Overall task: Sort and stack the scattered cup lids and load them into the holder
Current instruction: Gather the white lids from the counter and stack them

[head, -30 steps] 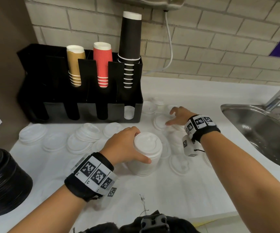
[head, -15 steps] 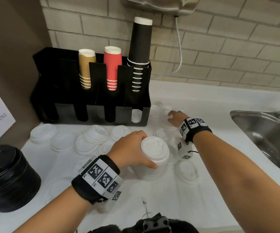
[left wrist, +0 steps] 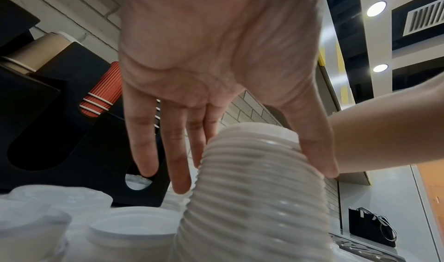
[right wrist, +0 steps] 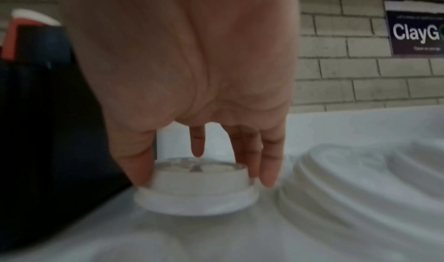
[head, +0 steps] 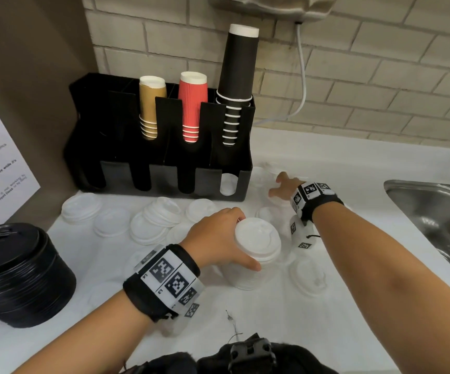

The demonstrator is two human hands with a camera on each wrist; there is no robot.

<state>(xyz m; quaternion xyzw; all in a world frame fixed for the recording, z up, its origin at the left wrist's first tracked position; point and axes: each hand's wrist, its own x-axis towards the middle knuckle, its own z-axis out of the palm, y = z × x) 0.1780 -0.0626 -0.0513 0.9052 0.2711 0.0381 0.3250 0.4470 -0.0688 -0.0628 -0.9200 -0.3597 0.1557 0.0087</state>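
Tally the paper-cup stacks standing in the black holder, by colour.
Tan cup stack: 1
Red cup stack: 1
Black cup stack: 1
Total: 3

Around the steel sink [head: 431,211]
Brick wall [head: 380,76] behind it; purple sign [right wrist: 415,30] above; white cable [head: 303,85] hanging left.

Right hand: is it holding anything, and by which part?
Yes. The right hand pinches a single white lid by its raised top's sides, thumb opposite fingers; the lid sits on the counter.
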